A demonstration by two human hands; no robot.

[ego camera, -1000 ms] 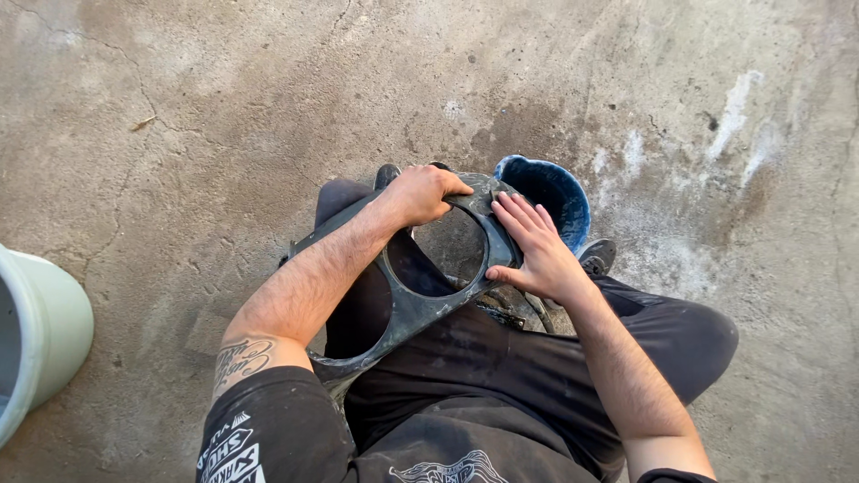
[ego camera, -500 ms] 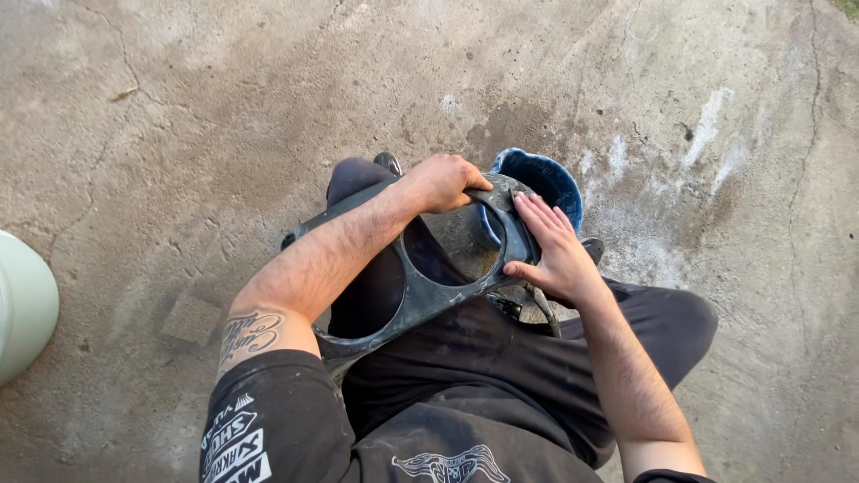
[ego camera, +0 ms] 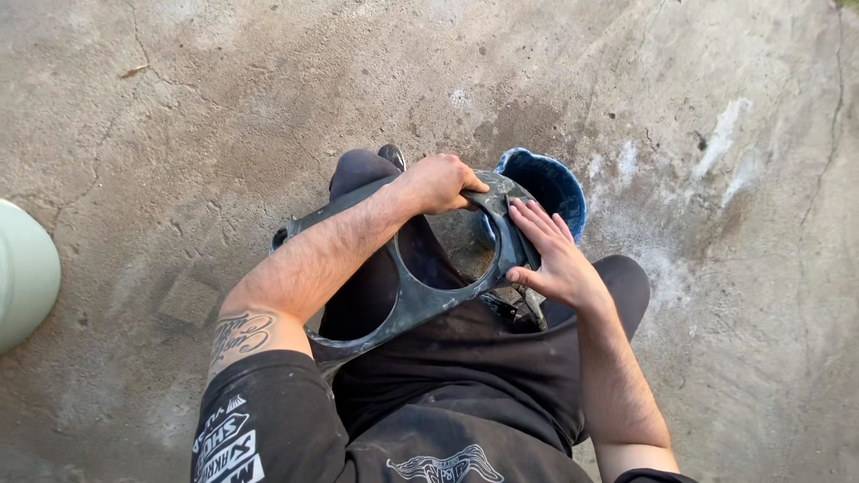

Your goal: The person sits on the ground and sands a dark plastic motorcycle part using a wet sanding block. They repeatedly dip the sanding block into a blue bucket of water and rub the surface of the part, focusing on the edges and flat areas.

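The person is sitting on the cracked grey concrete floor and holding a dark, dusty plastic panel with two large round openings across the lap, resting on black trousers. The panel is running from 7 o'clock up to 1 o'clock in the head view.

The left hand is curling its fingers closed over the panel's upper edge at 12 o'clock of the far opening, gripping it firmly. The right hand is lying with fingers straight and close together, pressing flat against the panel's rim at 3 o'clock of the same opening; whether anything sits under the fingers cannot be told.

Risk, as a judgement: the panel is being held at one end only, the near end merely lying on the thigh. If the flat right hand is pushing hard, the thin bridge between the openings could flex or crack, or the piece could slide off the lap.

Surroundings: a blue round plastic bucket is standing just beyond the panel at 1 o'clock, partly hidden by it, crowding the right hand. A pale green rounded container is sitting at 9 o'clock, well apart. A black shoe tip is showing at 12 o'clock.
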